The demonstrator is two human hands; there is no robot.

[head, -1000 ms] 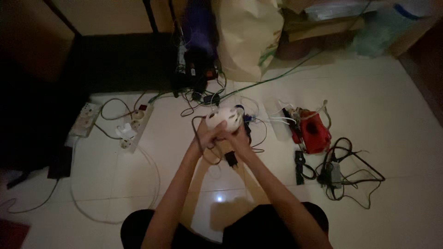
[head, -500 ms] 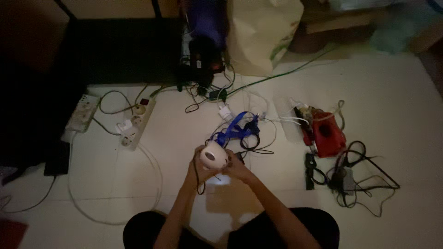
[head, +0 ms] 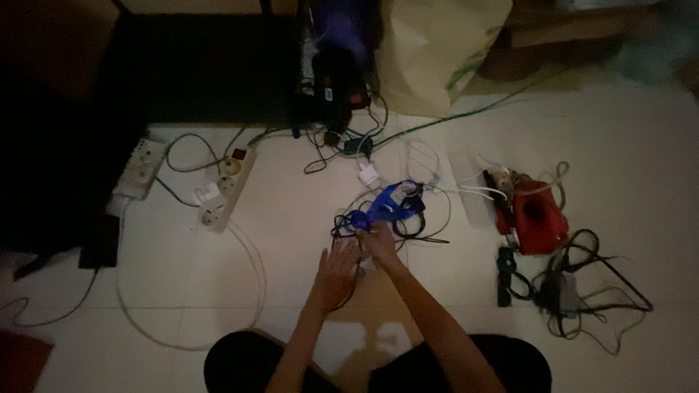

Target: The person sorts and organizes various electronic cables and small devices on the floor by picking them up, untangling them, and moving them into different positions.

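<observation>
My left hand (head: 336, 273) lies low over the floor tiles with its fingers spread, palm down. Just to its right, my right hand (head: 379, 244) reaches toward a tangle of black cables (head: 415, 222) and a blue strap (head: 381, 208); its fingers are curled, and the dim light hides what they grip. A thin dark cord (head: 354, 285) runs under my left hand. The white round device from the earlier frames does not show clearly; only a pale patch (head: 366, 265) peeks out between my hands.
A white power strip (head: 227, 191) with plugs lies at the left, a second strip (head: 138, 169) farther left. A red device (head: 537, 218) and a black adapter with cables (head: 557, 290) sit at the right. A large pale bag (head: 437, 51) stands behind.
Both hands came down and toward me with the white round device, which is now out of sight. My left hand has opened flat; the blue strap has come into view.
</observation>
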